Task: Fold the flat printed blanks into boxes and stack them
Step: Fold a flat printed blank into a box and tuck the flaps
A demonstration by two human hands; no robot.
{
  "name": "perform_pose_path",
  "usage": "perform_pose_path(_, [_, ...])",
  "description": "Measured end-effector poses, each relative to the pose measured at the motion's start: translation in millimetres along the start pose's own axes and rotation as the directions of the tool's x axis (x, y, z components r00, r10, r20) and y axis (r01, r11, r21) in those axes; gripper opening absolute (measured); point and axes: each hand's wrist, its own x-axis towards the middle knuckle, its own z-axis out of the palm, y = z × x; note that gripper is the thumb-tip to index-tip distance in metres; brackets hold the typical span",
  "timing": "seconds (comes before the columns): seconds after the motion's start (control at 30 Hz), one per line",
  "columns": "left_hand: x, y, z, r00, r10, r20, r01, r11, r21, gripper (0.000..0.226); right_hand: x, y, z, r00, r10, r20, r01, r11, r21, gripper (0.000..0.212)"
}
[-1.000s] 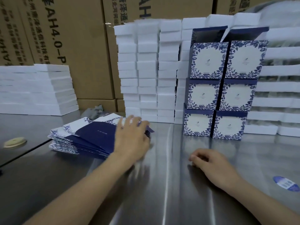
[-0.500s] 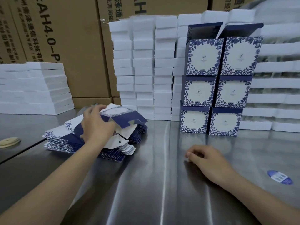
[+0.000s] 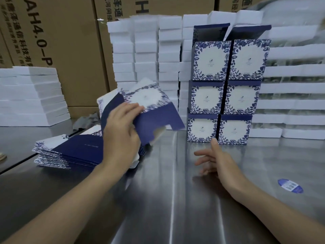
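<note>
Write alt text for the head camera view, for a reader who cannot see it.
A person's left hand grips a flat blue-and-white printed cardboard blank above a pile of matching flat blanks on a shiny steel table. The right hand is open nearby. Behind, six folded blue-and-white boxes stand stacked, two columns wide, before white foam blocks.

We see one blue-and-white blank [image 3: 151,110] tilted in the air above the flat pile [image 3: 70,152]; six folded boxes [image 3: 209,97] stand stacked on the right.
</note>
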Motion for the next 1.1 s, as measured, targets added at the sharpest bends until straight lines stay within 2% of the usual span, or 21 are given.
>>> perform_pose_path(0.1, [-22,13,13,0.947,0.270,0.176,-0.301,0.935,0.188,0.065,1,-4,-2,0.994,0.082,0.066,-0.088,0.992,0.091,0.092])
perform_pose_path(0.17, [-39,21,24,0.853,0.425,0.304,-0.504,0.823,0.261,0.068,1,-5,-4,0.988,0.108,0.109,-0.121,0.985,0.124,0.075])
perform_pose_path(0.23, [-50,29,35,0.792,0.483,0.374,-0.584,0.779,0.230,0.070,2,-3,-5,0.989,0.099,0.110,-0.116,0.980,0.162,0.048])
perform_pose_path(0.3, [-55,36,41,0.784,0.484,0.389,-0.578,0.798,0.171,0.070,4,1,-7,0.996,0.064,0.068,-0.076,0.979,0.188,0.037])
perform_pose_path(0.37, [-53,39,40,0.788,0.446,0.423,-0.496,0.869,0.008,0.067,5,3,-10,0.996,0.052,0.076,-0.070,0.963,0.259,0.034])
perform_pose_path(0.47, [-49,29,29,0.808,0.298,0.508,-0.193,0.949,-0.250,0.067,5,1,-16,0.993,0.084,0.079,-0.104,0.943,0.315,0.028])
perform_pose_path(0.53, [-46,21,27,0.896,0.098,0.434,0.038,0.955,-0.294,0.064,4,2,-19,0.991,0.099,0.094,-0.123,0.945,0.303,0.024])
perform_pose_path(0.57, [-44,19,29,0.933,-0.053,0.357,0.172,0.936,-0.308,0.060,4,2,-20,0.991,0.093,0.100,-0.119,0.949,0.291,0.023])
perform_pose_path(0.6, [-42,19,31,0.932,-0.228,0.282,0.317,0.891,-0.327,0.055,3,2,-20,0.991,0.085,0.101,-0.110,0.953,0.283,0.023])
perform_pose_path(0.63, [-40,20,34,0.883,-0.402,0.242,0.466,0.811,-0.352,0.051,3,1,-20,0.992,0.080,0.093,-0.103,0.955,0.277,0.025])
perform_pose_path(0.67, [-39,20,36,0.792,-0.552,0.260,0.609,0.695,-0.383,0.049,3,1,-20,0.994,0.078,0.075,-0.095,0.959,0.267,0.029])
perform_pose_path(0.73, [-39,18,40,0.541,-0.740,0.401,0.831,0.396,-0.390,0.045,3,1,-19,0.997,0.075,0.030,-0.080,0.967,0.244,0.036])
perform_pose_path(0.77, [-39,18,41,0.419,-0.778,0.468,0.895,0.267,-0.356,0.044,4,2,-19,0.997,0.073,-0.001,-0.071,0.972,0.226,0.036])
perform_pose_path(0.8, [-40,18,41,0.326,-0.790,0.520,0.930,0.167,-0.329,0.044,5,2,-17,0.996,0.072,-0.043,-0.062,0.977,0.202,0.035])
perform_pose_path(0.83, [-39,17,40,0.272,-0.788,0.553,0.943,0.103,-0.317,0.043,5,2,-16,0.994,0.059,-0.096,-0.043,0.986,0.162,0.032])
perform_pose_path(0.87, [-38,17,39,0.251,-0.781,0.572,0.946,0.073,-0.315,0.042,5,2,-15,0.989,0.036,-0.146,-0.019,0.993,0.115,0.029])
perform_pose_path(0.93, [-36,19,38,0.266,-0.746,0.611,0.942,0.068,-0.327,0.045,7,7,-15,0.982,-0.008,-0.189,0.020,0.998,0.060,0.022])
perform_pose_path(1.03, [-35,24,37,0.298,-0.643,0.706,0.926,0.014,-0.377,0.047,7,11,-15,0.987,-0.038,-0.155,0.042,0.999,0.028,0.020])
perform_pose_path(1.1, [-35,30,37,0.373,-0.562,0.739,0.900,0.025,-0.435,0.039,5,8,-11,0.992,-0.047,-0.116,0.052,0.998,0.040,0.023])
